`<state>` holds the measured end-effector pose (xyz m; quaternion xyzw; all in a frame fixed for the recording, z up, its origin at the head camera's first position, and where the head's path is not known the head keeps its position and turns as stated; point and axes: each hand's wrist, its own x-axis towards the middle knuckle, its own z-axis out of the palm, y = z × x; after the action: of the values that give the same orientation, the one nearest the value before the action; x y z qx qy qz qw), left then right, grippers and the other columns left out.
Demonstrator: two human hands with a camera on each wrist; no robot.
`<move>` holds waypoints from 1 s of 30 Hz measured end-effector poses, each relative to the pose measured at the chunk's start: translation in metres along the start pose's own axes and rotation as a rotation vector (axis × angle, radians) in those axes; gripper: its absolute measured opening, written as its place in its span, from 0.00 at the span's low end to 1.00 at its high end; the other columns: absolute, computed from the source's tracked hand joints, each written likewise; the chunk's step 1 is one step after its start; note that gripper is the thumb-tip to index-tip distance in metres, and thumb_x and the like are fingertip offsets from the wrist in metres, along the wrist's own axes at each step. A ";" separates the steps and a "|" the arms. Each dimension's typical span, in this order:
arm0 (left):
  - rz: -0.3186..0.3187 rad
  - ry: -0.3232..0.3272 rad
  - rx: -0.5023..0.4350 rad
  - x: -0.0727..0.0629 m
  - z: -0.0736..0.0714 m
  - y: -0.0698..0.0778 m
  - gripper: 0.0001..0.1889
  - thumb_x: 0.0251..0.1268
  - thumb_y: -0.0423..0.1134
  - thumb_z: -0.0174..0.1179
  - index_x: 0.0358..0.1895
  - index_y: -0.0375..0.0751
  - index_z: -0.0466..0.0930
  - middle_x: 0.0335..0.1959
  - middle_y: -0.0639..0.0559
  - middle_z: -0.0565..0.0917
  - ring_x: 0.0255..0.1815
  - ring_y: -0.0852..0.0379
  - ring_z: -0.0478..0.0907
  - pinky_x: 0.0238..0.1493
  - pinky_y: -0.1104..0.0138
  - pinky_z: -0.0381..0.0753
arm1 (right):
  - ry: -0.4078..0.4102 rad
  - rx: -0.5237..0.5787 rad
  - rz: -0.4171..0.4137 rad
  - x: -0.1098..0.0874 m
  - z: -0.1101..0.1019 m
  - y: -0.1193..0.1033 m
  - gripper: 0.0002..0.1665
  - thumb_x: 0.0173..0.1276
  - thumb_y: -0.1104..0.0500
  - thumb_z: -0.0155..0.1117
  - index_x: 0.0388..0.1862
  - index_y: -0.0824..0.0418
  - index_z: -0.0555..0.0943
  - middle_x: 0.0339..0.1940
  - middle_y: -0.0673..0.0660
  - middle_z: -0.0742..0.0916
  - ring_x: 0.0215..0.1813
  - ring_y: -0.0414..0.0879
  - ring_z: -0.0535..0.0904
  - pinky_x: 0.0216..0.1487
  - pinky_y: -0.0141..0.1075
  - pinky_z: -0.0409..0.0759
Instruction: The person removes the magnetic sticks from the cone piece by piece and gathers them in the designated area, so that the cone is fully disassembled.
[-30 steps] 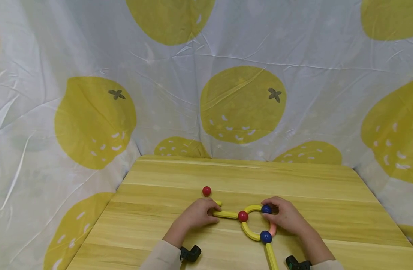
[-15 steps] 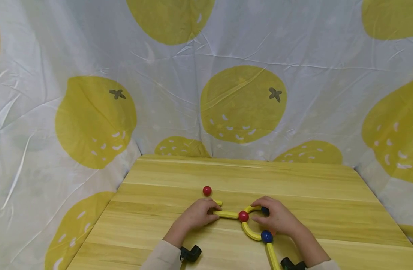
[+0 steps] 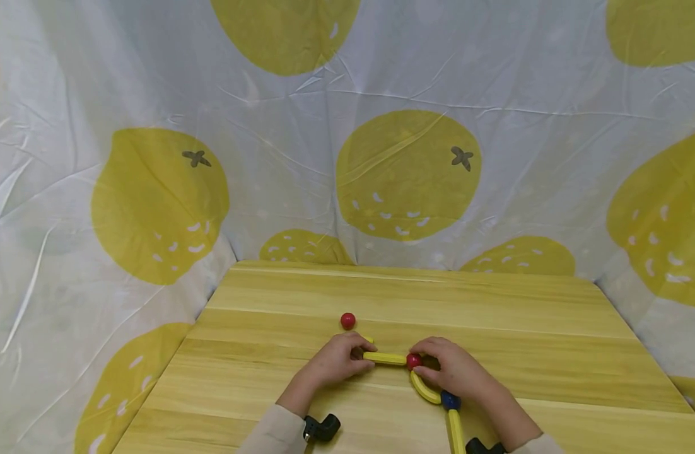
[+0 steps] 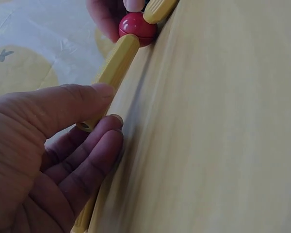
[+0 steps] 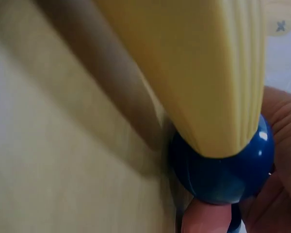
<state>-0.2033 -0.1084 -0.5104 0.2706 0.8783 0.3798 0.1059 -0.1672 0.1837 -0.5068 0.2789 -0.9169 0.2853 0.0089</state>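
My left hand (image 3: 336, 359) pinches the end of a straight yellow rod (image 3: 385, 359) between thumb and fingers. The rod's far end meets a red ball (image 3: 414, 360), which my right hand (image 3: 458, 373) holds between thumb and forefinger. From that ball a curved yellow rod (image 3: 426, 389) runs to a blue ball (image 3: 451, 401). Another straight yellow rod (image 3: 456, 432) sticks out from the blue ball toward the near edge. In the right wrist view a pink rod (image 5: 206, 218) also joins the blue ball. The rest of the ring is hidden under my right hand.
A loose red ball (image 3: 348, 321) lies beyond my left hand. Beside that hand another yellow rod (image 3: 368, 339) shows partly, the rest covered. The wooden table (image 3: 495, 302) ends at a lemon-print cloth (image 3: 404, 176). A black camera (image 3: 323, 429) sits on my left wrist.
My right hand has moved left from the far blue ball to the red ball. The ring's far arc and that blue ball have gone out of sight beneath it. The left hand has barely moved.
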 end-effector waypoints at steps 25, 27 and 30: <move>-0.002 -0.017 -0.101 0.000 0.003 -0.007 0.13 0.66 0.41 0.69 0.50 0.40 0.89 0.35 0.54 0.88 0.31 0.71 0.76 0.35 0.74 0.77 | 0.024 -0.051 -0.025 0.001 0.003 -0.001 0.14 0.73 0.51 0.67 0.54 0.51 0.86 0.50 0.46 0.88 0.55 0.47 0.83 0.56 0.46 0.83; -0.002 -0.018 -0.096 0.001 0.003 -0.008 0.13 0.67 0.42 0.69 0.50 0.40 0.89 0.36 0.54 0.88 0.31 0.70 0.76 0.35 0.74 0.77 | 0.029 -0.056 -0.030 0.001 0.002 -0.001 0.14 0.73 0.51 0.67 0.54 0.51 0.86 0.50 0.46 0.88 0.55 0.47 0.83 0.55 0.46 0.83; -0.015 -0.021 -0.099 0.001 0.003 -0.010 0.12 0.67 0.42 0.69 0.49 0.42 0.89 0.36 0.54 0.88 0.31 0.70 0.76 0.34 0.74 0.76 | 0.038 -0.069 -0.012 0.000 0.000 0.000 0.14 0.72 0.52 0.68 0.54 0.52 0.85 0.50 0.47 0.88 0.54 0.48 0.83 0.55 0.47 0.83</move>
<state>-0.2068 -0.1117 -0.5191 0.2624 0.8593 0.4190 0.1312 -0.1672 0.1836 -0.5067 0.2787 -0.9242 0.2585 0.0378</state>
